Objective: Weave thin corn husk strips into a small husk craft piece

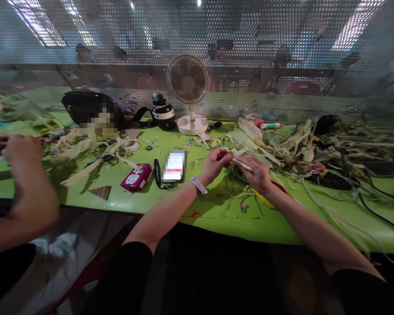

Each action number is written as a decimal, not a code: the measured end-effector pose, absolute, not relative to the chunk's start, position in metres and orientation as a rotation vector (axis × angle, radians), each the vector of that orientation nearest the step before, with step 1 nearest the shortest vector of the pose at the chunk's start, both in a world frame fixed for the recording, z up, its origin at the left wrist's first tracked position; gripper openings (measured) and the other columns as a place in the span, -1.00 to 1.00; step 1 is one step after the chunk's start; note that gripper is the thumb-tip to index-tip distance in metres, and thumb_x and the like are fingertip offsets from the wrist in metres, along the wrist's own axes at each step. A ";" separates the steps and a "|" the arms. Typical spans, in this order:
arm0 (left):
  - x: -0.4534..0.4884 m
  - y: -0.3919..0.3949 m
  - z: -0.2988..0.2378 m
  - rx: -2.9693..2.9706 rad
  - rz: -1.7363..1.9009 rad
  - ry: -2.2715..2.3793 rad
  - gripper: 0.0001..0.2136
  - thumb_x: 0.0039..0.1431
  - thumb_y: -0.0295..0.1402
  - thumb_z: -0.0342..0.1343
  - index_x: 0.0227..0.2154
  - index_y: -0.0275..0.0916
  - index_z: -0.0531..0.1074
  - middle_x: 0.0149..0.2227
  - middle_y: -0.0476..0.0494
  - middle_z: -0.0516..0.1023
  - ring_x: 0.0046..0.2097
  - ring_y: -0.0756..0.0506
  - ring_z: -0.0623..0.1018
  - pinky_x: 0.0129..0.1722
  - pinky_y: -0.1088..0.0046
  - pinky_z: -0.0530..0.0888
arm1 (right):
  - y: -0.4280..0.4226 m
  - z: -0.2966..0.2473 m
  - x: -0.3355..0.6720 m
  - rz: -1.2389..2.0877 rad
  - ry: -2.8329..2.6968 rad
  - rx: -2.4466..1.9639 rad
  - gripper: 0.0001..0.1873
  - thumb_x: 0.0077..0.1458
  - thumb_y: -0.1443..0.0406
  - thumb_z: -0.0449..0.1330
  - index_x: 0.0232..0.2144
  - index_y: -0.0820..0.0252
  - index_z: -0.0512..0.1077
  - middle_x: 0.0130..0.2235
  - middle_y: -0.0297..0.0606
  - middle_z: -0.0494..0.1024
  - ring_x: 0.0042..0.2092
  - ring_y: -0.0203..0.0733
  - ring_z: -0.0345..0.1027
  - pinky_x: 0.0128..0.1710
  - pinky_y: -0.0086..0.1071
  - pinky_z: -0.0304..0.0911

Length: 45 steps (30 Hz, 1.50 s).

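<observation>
Both my hands meet over the green table (170, 199). My left hand (216, 165), with a pale watch band (198, 185) at the wrist, pinches one end of a pale corn husk strip (242, 163). Fingers of my right hand (256, 171) are closed on the same strip from the right. Its far end is partly hidden by my fingers. Just behind my hands lies a pile of dry corn husks (249, 138). Under my right wrist a yellow curved thing (265, 199) shows in part.
A phone (174, 167) and a purple pack (136, 177) lie to the left. Behind stand a white fan (188, 81), a black bottle (163, 113) and a black bag (88, 107). Cables (331, 209) cross the right side. A co-worker's hand (22, 151) works at far left.
</observation>
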<state>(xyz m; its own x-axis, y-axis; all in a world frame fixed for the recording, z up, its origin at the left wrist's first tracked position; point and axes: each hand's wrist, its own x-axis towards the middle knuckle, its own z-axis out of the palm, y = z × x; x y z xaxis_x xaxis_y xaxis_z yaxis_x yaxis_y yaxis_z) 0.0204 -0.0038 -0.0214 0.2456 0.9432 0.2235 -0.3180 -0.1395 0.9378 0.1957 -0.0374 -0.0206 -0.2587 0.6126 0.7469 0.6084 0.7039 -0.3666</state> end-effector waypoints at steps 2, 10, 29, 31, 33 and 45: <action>0.021 -0.005 -0.021 1.318 1.239 0.701 -0.62 -0.04 -0.08 0.36 -0.40 -0.24 0.36 -0.52 0.06 0.46 -0.52 0.09 0.43 -0.47 0.53 0.39 | -0.037 -0.018 0.201 -0.213 -2.041 -0.953 -0.75 0.26 0.27 0.11 -0.15 -0.02 0.59 -0.18 -0.16 0.61 -0.13 -0.06 0.45 -0.08 -0.12 0.34; 0.022 -0.019 -0.016 1.575 1.051 0.608 -0.66 0.05 -0.06 0.31 -0.42 -0.20 0.36 -0.48 0.00 0.46 -0.46 0.02 0.47 -0.41 0.44 0.45 | -0.029 -0.016 0.204 -0.452 -2.092 -1.110 -0.76 0.30 0.27 0.00 -0.23 0.10 0.49 -0.31 -0.15 0.56 -0.21 -0.05 0.35 -0.05 -0.11 0.18; 0.015 -0.008 -0.021 1.738 0.972 0.548 -0.60 0.06 0.01 0.28 -0.37 -0.28 0.44 -0.42 -0.05 0.47 -0.39 0.03 0.43 -0.35 0.46 0.41 | -0.035 -0.003 0.193 0.382 -1.634 -1.111 -0.52 0.12 -0.04 0.23 -0.61 0.18 0.40 -0.53 -0.30 0.47 -0.45 -0.26 0.32 -0.38 -0.35 0.22; 0.011 -0.006 -0.016 1.767 0.898 0.545 -0.60 0.05 0.02 0.28 -0.42 -0.28 0.43 -0.47 -0.01 0.43 -0.43 0.05 0.39 -0.39 0.47 0.37 | -0.032 -0.002 0.194 0.575 -1.593 -1.093 -0.51 0.03 -0.07 0.28 -0.63 0.18 0.37 -0.58 -0.35 0.40 -0.50 -0.31 0.23 -0.44 -0.37 0.16; 0.009 -0.006 -0.012 1.777 0.863 0.525 -0.59 0.03 0.02 0.30 -0.44 -0.27 0.42 -0.48 0.00 0.41 -0.42 0.05 0.38 -0.37 0.47 0.36 | -0.029 -0.002 0.194 0.793 -1.522 -1.084 -0.49 -0.06 -0.11 0.33 -0.62 0.18 0.37 -0.62 -0.40 0.35 -0.55 -0.35 0.16 -0.50 -0.39 0.11; -0.007 0.009 -0.008 1.565 0.878 0.654 -0.59 -0.03 -0.04 0.35 -0.29 -0.25 0.42 -0.37 0.01 0.44 -0.37 0.07 0.43 -0.39 0.55 0.37 | -0.023 -0.007 0.193 0.981 -1.711 -1.135 -0.44 -0.03 -0.20 0.23 -0.53 0.18 0.37 -0.55 -0.43 0.27 -0.49 -0.36 0.08 -0.47 -0.40 0.02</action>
